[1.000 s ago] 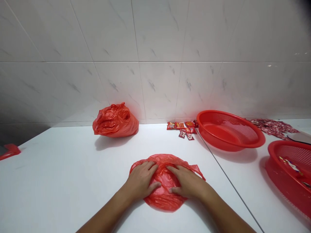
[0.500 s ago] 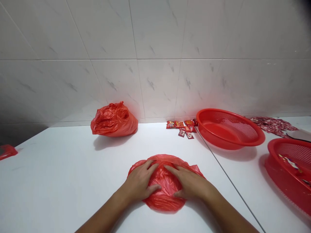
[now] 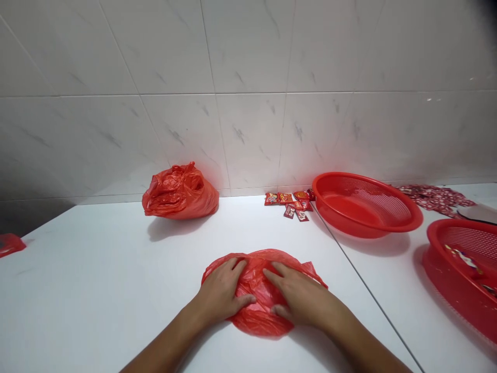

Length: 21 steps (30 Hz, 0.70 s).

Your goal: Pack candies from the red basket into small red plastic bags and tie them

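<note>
A red plastic bag [image 3: 258,324], crumpled and thin, lies on the white table in front of me. My left hand [image 3: 223,290] rests on the bag's left side, fingers spread and thumb stretched toward the middle. On the right side, my right hand [image 3: 297,298] lies on the plastic with its fingers apart. Both hands touch the bag without closing round it. Whatever the bag holds, if anything, cannot be made out.
A second, fuller red plastic bag [image 3: 182,191] stands by the tiled wall. Several small red packets [image 3: 289,202] lie at the back. To the right are a red plastic basket [image 3: 365,230] and another red basket [image 3: 458,274] with small wrapped items. A seam [image 3: 373,295] crosses the table.
My right hand has shifted slightly left and down on the bag, while the left hand stays nearly in place. The view has moved very slightly.
</note>
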### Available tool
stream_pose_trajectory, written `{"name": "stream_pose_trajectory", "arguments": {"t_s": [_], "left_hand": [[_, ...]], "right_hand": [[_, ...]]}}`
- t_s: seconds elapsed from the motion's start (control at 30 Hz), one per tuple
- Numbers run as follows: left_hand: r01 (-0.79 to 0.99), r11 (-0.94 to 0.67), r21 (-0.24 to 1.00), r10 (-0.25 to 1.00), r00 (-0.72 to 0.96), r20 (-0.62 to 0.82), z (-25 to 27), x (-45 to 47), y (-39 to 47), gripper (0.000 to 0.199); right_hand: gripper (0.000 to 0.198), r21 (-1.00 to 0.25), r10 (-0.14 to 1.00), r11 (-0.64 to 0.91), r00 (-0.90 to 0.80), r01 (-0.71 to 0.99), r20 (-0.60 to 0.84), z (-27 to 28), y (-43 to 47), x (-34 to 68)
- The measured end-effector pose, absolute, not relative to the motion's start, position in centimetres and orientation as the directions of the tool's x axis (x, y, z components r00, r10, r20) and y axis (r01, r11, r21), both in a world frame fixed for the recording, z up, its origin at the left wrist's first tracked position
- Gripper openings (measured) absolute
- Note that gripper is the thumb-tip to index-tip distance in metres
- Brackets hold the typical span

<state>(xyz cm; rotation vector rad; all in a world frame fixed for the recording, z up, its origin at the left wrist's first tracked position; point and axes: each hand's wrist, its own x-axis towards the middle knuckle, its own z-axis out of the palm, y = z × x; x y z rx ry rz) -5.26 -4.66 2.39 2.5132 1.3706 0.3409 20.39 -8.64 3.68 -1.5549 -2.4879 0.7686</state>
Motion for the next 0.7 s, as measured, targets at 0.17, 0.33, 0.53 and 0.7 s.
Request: {"name": "stream_pose_trajectory", "arguments": {"t_s": [0.17,0.33,0.53,0.7], "left_hand": [[0.778,-0.536,0.326,0.836,0.542,0.083,2.4,-5.1,-4.8,0.062],[0.761,-0.591,0.269,0.806,0.572,0.153,2.1,-5.2,-4.9,0.063],[0.507,-0.840,0.191,0.540,0.748,0.387,3.1,-4.8,-5.2,0.026],[0.558,-0.822,0.112,0.560,0.759,0.331,3.3,-4.8,-4.9,0.041]], "right_hand": [[0.044,-0.444,0.788,0.600,-0.586,0.665,0.186,4.7,-9.3,20.2],[0.053,-0.393,0.823,0.566,-0.528,0.725,0.210,4.1,-8.5,20.9],[0.082,-0.432,0.887,0.429,-0.460,0.793,0.037,2.6,-6.9,21.4],[0.083,-0.450,0.904,0.395,-0.426,0.801,0.036,2.1,-6.3,21.5]]}}
